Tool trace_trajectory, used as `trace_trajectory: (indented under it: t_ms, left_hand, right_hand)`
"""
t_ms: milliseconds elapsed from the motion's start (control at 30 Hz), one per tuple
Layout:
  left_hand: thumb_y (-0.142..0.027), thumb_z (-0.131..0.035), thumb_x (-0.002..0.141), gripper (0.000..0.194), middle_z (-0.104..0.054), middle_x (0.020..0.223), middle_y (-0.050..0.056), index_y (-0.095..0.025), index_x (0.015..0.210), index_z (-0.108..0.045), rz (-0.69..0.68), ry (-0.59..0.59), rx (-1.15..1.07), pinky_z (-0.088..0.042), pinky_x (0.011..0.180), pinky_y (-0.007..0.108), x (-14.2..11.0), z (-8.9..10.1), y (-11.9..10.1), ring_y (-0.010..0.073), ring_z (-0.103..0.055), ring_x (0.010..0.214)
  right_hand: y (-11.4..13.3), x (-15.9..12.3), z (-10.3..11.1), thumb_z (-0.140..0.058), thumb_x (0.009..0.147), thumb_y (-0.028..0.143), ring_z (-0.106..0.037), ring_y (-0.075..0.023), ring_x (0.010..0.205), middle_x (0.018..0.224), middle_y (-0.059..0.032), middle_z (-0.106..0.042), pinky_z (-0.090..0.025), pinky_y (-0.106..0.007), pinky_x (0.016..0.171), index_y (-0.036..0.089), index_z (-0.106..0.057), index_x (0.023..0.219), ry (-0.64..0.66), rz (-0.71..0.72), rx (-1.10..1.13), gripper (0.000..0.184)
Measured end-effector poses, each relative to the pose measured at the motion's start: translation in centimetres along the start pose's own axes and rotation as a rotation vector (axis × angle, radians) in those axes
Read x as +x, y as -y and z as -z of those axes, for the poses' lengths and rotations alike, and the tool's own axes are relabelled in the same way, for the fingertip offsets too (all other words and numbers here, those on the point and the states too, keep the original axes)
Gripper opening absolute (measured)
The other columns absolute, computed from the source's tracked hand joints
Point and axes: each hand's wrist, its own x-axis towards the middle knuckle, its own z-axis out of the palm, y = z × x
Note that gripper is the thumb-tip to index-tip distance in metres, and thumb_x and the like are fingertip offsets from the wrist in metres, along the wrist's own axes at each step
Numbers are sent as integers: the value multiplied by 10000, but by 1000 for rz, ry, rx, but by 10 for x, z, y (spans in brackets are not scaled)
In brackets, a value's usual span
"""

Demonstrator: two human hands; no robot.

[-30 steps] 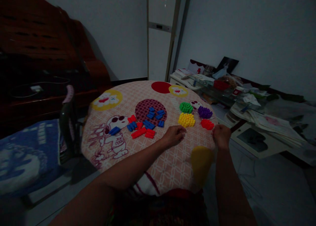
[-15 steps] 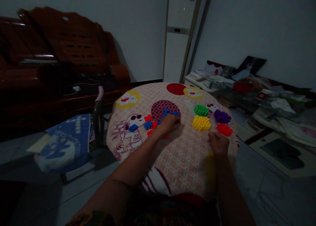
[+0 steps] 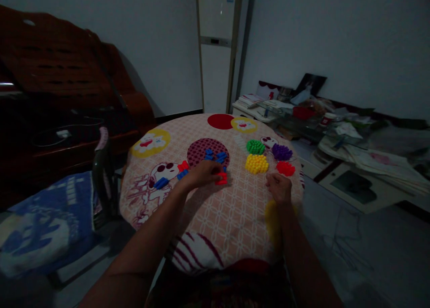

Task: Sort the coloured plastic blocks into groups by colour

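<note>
Red plastic shows at the left hand's fingertips: from where I sit, watching through the head camera, a small ridged red piece (image 3: 221,179) lies right against the left hand (image 3: 204,172), whose fingers bend down over the round table's patterned tablecloth (image 3: 228,218). I cannot tell whether those fingers grip the piece or only touch it. Just beyond the hand I have loose blue pieces (image 3: 208,152) on and around the cloth's dark spotted circle; another red bit (image 3: 183,166) and a blue bit (image 3: 182,174) sit near the left wrist, and a lone blue bar (image 3: 161,183) lies farther left on a printed cartoon dog. My right hand (image 3: 279,187) is curled, thumb drawn in toward the index finger, at the table's right side; whether it holds anything I cannot make out. Nearest to it are the yellow cluster (image 3: 256,163) and the red cluster (image 3: 285,168), both a little beyond the knuckles, with the green cluster (image 3: 255,147) behind the yellow one and the purple cluster (image 3: 282,152) behind the red. Pale, faint pieces (image 3: 240,142) rest just left of the green. Outside the table I get a chair with a blue cover (image 3: 80,196) on the left and a wooden sofa (image 3: 60,66) behind it, all in dim light.
</note>
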Motion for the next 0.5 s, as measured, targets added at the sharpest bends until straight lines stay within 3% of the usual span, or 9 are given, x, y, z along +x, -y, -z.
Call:
trace_trajectory:
  t_ms: [133,233,367,500]
  left_hand:
    - [-315,-709,755,195,-636,660,-2,-144,827,-653,-53,62,-441,-393,530,198,27,-35,-21,101,-555,544]
    - [-267,-789,659,285,-652,662,-9,-137,850,-622,-20,91,-692,-430,530,193,44,-69,-28,98,-583,546]
    - [-242,-847,569,382,-625,594,-37,-135,836,-595,79,63,-967,-449,528,202,50,-104,-23,94,-585,502]
    - [-261,-855,563,391,-655,604,3,-114,832,-613,138,52,-1166,-431,508,201,46,-124,-17,105,-599,486]
  right_hand:
    - [25,-11,-11,-726,711,557,-551,-131,469,593,-17,-664,-412,-237,442,165,-723,841,156,-8,222,413]
    - [38,-16,-16,-735,716,562,-539,-130,429,547,-7,-648,-406,-240,419,158,-739,959,260,-7,359,472]
    - [37,-18,-9,-731,727,551,-553,-133,437,575,-21,-674,-441,-252,427,154,-737,976,322,-17,420,469]
    - [30,-22,-2,-741,720,544,-601,-149,497,635,-36,-708,-470,-258,448,177,-736,944,400,-47,431,430]
